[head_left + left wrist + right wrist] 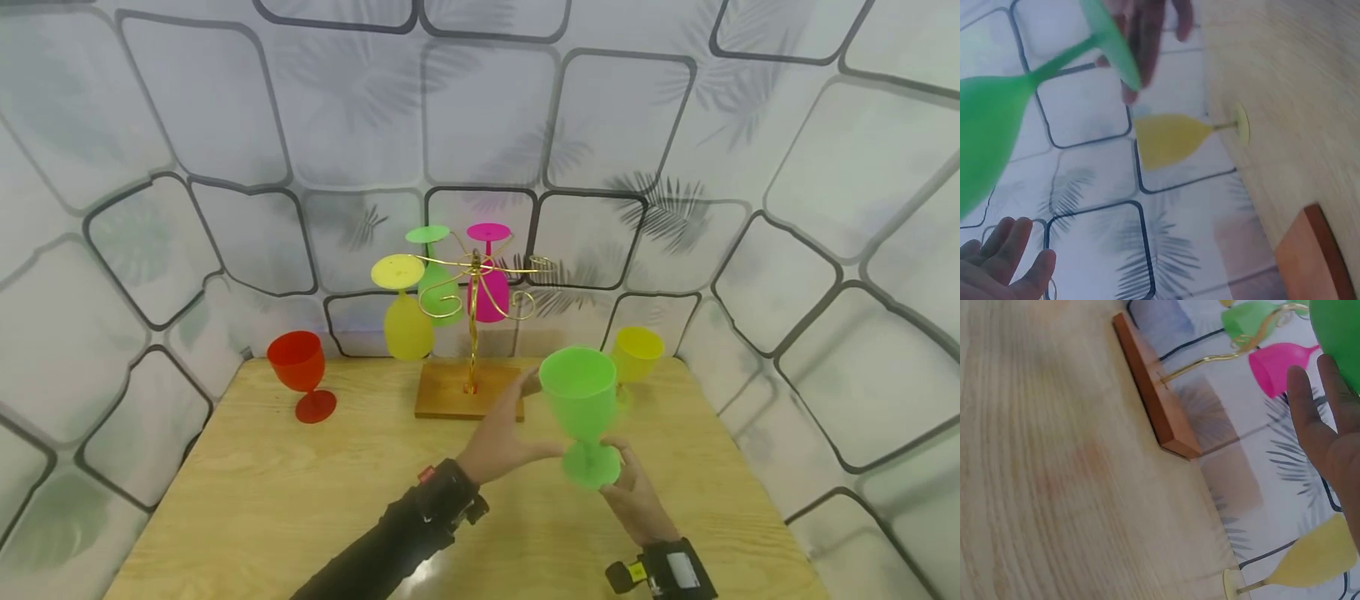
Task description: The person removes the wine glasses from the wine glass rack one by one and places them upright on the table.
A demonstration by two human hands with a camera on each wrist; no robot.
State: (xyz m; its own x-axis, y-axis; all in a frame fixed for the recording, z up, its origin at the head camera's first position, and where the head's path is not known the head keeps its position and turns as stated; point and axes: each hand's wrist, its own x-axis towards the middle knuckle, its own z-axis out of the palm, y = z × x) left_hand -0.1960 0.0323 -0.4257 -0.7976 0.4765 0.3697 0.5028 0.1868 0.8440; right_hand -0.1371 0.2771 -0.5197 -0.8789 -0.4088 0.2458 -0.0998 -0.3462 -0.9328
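A light green goblet is upright above the right part of the table. My right hand pinches it at the foot. My left hand is just left of the goblet, thumb and fingers spread apart, with a gap to the goblet in the left wrist view. Behind stands a gold wire glass rack on a wooden base. Hanging upside down on it are a yellow goblet, a green goblet and a magenta goblet. Curled hooks on its right side hold nothing.
A red goblet stands upright at the table's back left. Another yellow goblet stands at the back right, partly behind the held one. Patterned fabric walls enclose the wooden table at the back and sides.
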